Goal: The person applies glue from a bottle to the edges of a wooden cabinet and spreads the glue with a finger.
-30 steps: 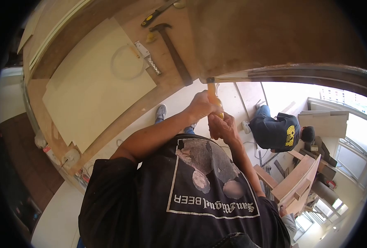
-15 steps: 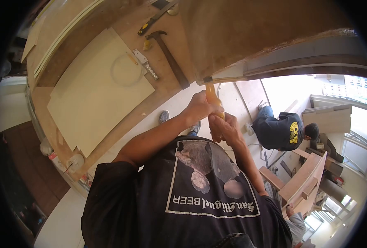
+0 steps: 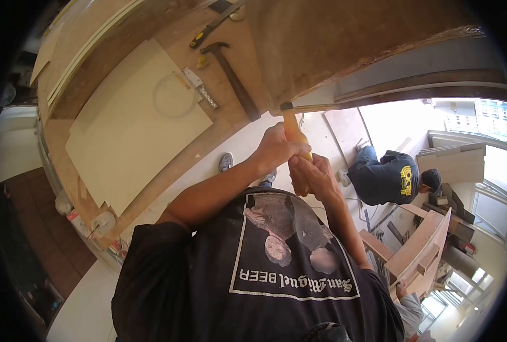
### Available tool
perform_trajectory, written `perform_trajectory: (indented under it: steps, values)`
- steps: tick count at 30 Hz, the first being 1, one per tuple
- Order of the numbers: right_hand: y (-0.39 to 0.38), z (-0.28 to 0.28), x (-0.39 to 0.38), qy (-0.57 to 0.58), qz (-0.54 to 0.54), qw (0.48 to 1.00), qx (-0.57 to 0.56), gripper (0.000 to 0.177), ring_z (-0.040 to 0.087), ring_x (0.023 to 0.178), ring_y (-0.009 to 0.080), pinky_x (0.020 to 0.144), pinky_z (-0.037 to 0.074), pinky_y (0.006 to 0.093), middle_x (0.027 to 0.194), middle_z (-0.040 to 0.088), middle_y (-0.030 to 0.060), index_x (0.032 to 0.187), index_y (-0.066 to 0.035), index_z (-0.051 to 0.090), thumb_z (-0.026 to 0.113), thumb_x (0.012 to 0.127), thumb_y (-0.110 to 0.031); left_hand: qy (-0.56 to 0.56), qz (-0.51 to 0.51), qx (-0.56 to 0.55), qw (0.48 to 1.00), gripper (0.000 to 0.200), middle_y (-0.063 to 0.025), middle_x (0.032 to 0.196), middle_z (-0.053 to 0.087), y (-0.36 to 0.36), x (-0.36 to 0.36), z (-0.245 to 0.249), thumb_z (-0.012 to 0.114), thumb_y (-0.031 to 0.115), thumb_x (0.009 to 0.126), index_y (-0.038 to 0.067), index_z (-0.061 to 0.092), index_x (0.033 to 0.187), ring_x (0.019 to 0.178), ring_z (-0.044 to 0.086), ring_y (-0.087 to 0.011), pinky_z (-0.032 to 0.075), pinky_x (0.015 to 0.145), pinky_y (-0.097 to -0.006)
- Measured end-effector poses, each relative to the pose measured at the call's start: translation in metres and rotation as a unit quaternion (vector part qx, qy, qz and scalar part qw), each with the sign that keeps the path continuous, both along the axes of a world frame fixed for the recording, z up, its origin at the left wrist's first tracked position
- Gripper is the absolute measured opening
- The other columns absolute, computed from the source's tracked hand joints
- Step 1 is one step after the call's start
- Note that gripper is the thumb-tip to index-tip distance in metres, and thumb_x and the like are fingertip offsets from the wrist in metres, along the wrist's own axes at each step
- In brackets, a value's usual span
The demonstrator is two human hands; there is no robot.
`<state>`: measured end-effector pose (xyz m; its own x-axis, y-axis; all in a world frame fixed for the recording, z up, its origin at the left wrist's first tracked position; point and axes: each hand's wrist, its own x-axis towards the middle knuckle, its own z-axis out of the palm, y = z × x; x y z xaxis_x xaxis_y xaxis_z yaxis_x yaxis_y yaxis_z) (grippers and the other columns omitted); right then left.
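Both hands are in front of my chest, holding a translucent amber, tapered object [image 3: 292, 126] with a dark end; its exact kind is not clear. My left hand [image 3: 274, 145] is closed around its middle from the left. Lower down, my right hand [image 3: 314, 174] has its fingers closed at the near end. The dark end points away from me and reaches the corner of a brown wooden panel [image 3: 345, 45]. On the workbench to the left lie a claw hammer [image 3: 233, 80] and a yellow-and-black handled tool [image 3: 211, 29].
A pale sheet [image 3: 139, 125] lies on the wooden workbench [image 3: 242, 34], with a white-handled blade tool [image 3: 201, 87] and a pencil [image 3: 181, 80] near its edge. A co-worker [image 3: 390, 176] crouches at right. Wooden boards [image 3: 416, 248] stand lower right, beside another person's hand [image 3: 402, 289].
My fingers have shifted slightly on the amber object, and more of its length shows between my left hand and the dark end. The bench tools have stayed put.
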<state>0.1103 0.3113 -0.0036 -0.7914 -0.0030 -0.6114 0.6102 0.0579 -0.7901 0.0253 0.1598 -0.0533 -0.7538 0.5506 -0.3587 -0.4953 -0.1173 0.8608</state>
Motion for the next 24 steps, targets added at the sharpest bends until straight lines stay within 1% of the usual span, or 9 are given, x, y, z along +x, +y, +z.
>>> perform_trajectory:
  steps: [5, 8, 10, 11, 13, 15, 18, 21, 24]
  values:
    - [-0.012, 0.029, 0.006, 0.082, -0.048, 0.995, -0.039, 0.04, 0.057, 0.054, 0.008, 0.043, 0.04, 0.0256, 0.066, 0.062, 0.0037, 0.087, 0.0, 0.064, 0.072, 0.095, -0.039, 0.053, 0.008, 0.033, 0.998, 0.039, -0.0097, 0.099, 0.068, -0.006, 0.002, 0.038, 0.081, 0.008, 0.081, -0.004, 0.058, 0.111, 0.089, 0.067, -0.016, 0.055, 0.081, -0.0296]
    - [0.001, 0.008, 0.002, 0.023, -0.001, 0.998, -0.066, 0.036, 0.057, 0.052, 0.0096, 0.043, 0.042, 0.0265, 0.066, 0.062, 0.0042, 0.09, 0.0, 0.064, 0.07, 0.098, -0.035, 0.019, 0.008, -0.008, 1.0, 0.041, -0.0113, 0.095, 0.07, 0.002, 0.001, -0.001, 0.084, 0.018, 0.079, -0.003, 0.062, 0.105, 0.086, 0.068, -0.0171, 0.056, 0.077, -0.0315]
    - [-0.004, 0.005, 0.003, 0.021, -0.009, 1.0, 0.001, 0.036, 0.056, 0.048, 0.0115, 0.042, 0.042, 0.0272, 0.065, 0.062, 0.0052, 0.09, 0.0, 0.063, 0.069, 0.098, -0.034, 0.024, -0.01, -0.022, 0.999, 0.04, -0.0094, 0.098, 0.069, -0.002, 0.0, 0.007, 0.082, 0.013, 0.082, -0.003, 0.059, 0.11, 0.089, 0.066, -0.0147, 0.055, 0.08, -0.0293]
    - [-0.006, 0.004, 0.003, 0.018, -0.012, 0.999, 0.035, 0.035, 0.056, 0.046, 0.0125, 0.042, 0.042, 0.0275, 0.064, 0.062, 0.0057, 0.089, 0.0, 0.063, 0.069, 0.098, -0.033, 0.025, -0.018, -0.029, 0.999, 0.039, -0.0085, 0.099, 0.068, -0.003, 0.0, 0.012, 0.081, 0.01, 0.083, -0.003, 0.057, 0.112, 0.091, 0.066, -0.0135, 0.055, 0.081, -0.0282]
    - [-0.014, 0.039, 0.003, 0.046, -0.037, 0.998, -0.025, 0.038, 0.056, 0.046, 0.0125, 0.042, 0.041, 0.0273, 0.064, 0.061, 0.0056, 0.087, 0.0, 0.063, 0.07, 0.097, -0.036, 0.043, -0.002, 0.021, 0.999, 0.038, -0.0082, 0.098, 0.068, -0.01, 0.001, 0.054, 0.08, 0.011, 0.084, -0.003, 0.058, 0.112, 0.09, 0.065, -0.0131, 0.054, 0.081, -0.0279]
    - [-0.016, 0.055, 0.006, 0.055, -0.049, 0.996, -0.045, 0.041, 0.056, 0.05, 0.0106, 0.042, 0.04, 0.0259, 0.065, 0.062, 0.0046, 0.086, 0.0, 0.063, 0.072, 0.096, -0.039, 0.061, 0.001, 0.044, 0.997, 0.037, -0.0073, 0.098, 0.068, -0.009, 0.002, 0.064, 0.08, 0.01, 0.084, -0.002, 0.059, 0.111, 0.089, 0.064, -0.0126, 0.054, 0.08, -0.0274]
    - [-0.005, 0.019, 0.006, 0.079, -0.025, 0.997, -0.003, 0.041, 0.058, 0.053, 0.0098, 0.043, 0.042, 0.0249, 0.066, 0.063, 0.0045, 0.088, 0.001, 0.064, 0.071, 0.097, -0.039, 0.053, -0.007, 0.005, 0.999, 0.039, -0.0064, 0.098, 0.067, -0.004, 0.001, 0.042, 0.081, 0.01, 0.084, -0.001, 0.057, 0.113, 0.088, 0.064, -0.012, 0.053, 0.079, -0.0269]
    - [-0.006, 0.003, 0.01, 0.045, -0.038, 0.998, -0.004, 0.04, 0.058, 0.052, 0.0101, 0.045, 0.043, 0.0251, 0.067, 0.064, 0.0047, 0.089, 0.001, 0.064, 0.072, 0.097, -0.037, 0.072, -0.006, -0.073, 0.995, 0.039, -0.0062, 0.098, 0.067, -0.008, 0.005, 0.041, 0.08, 0.009, 0.084, -0.002, 0.056, 0.113, 0.088, 0.064, -0.0114, 0.054, 0.079, -0.0271]
    - [-0.018, 0.048, 0.007, 0.079, -0.037, 0.995, -0.038, 0.039, 0.058, 0.056, 0.0085, 0.048, 0.043, 0.0252, 0.068, 0.063, 0.0026, 0.09, 0.001, 0.064, 0.072, 0.096, -0.037, 0.14, 0.039, 0.016, 0.989, 0.038, -0.0068, 0.097, 0.068, -0.015, 0.009, 0.065, 0.08, 0.01, 0.085, -0.002, 0.057, 0.113, 0.089, 0.065, -0.0112, 0.054, 0.08, -0.0271]
